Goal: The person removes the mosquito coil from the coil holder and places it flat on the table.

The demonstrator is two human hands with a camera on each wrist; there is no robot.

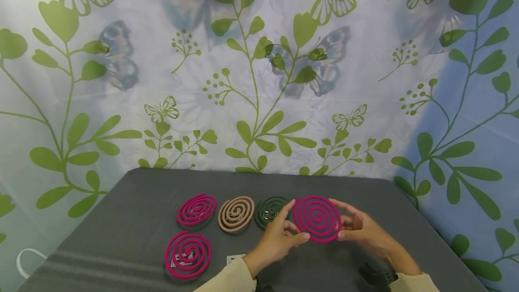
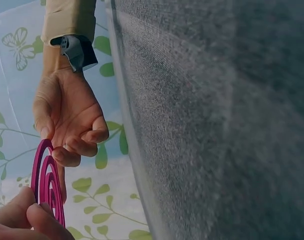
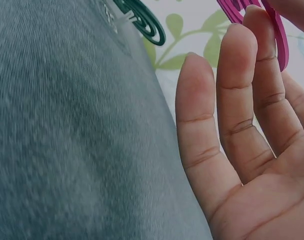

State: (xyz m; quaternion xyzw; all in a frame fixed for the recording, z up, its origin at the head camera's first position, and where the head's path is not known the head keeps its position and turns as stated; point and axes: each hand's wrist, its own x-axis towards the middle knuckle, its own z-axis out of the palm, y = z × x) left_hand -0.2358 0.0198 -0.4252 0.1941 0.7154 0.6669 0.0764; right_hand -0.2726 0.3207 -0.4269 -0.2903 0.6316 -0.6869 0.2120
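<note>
Held up between both hands over the table is a magenta spiral mosquito coil (image 1: 318,216), its flat face toward the head camera. My left hand (image 1: 277,237) pinches the coil's left edge between thumb and fingers. At the opposite edge, my right hand (image 1: 366,230) grips it with the thumb below and fingers above; in the right wrist view some fingers (image 3: 196,100) stand off the coil. The left wrist view shows this coil (image 2: 47,175) edge-on. Just left of my left hand stands a dark green coil (image 1: 267,213), partly covered by the fingers.
A tan coil (image 1: 236,213) and a magenta coil (image 1: 198,209) continue the row leftward. Another magenta coil (image 1: 188,252) sits nearer the front left. A small white label (image 1: 235,258) lies by my left sleeve. The dark grey table (image 1: 134,220) ends at a leaf-patterned curtain (image 1: 259,80).
</note>
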